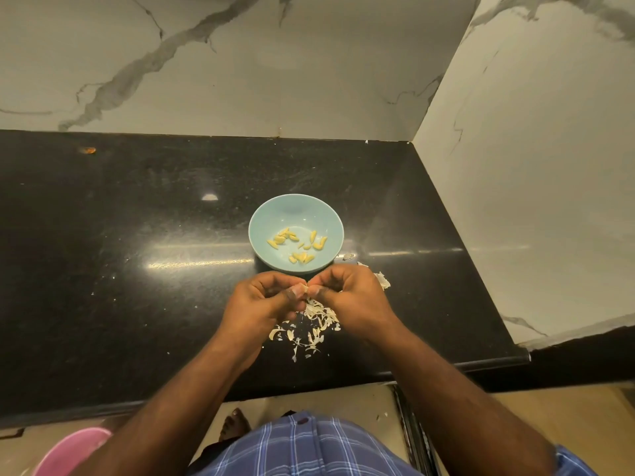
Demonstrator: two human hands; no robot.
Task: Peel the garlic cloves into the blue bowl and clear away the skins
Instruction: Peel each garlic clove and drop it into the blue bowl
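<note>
Peeling a clove [304,287] over the counter [137,235].
Pinched between fingertips of left hand [266,297] and right hand [347,297], just before the bowl [275,214] of peeled cloves [298,245]; skins [309,328] beneath.

I'm looking down at a home kitchen corner. A polished black granite countertop [137,235] runs into white marble-veined wall tiles [240,63] at the far side and right. On it sit a blue bowl [271,214] of peeled garlic cloves [298,244] and, nearer, a scatter of papery garlic skins [311,326]. Near left on the floor, a pink plastic tub [68,451].
</note>
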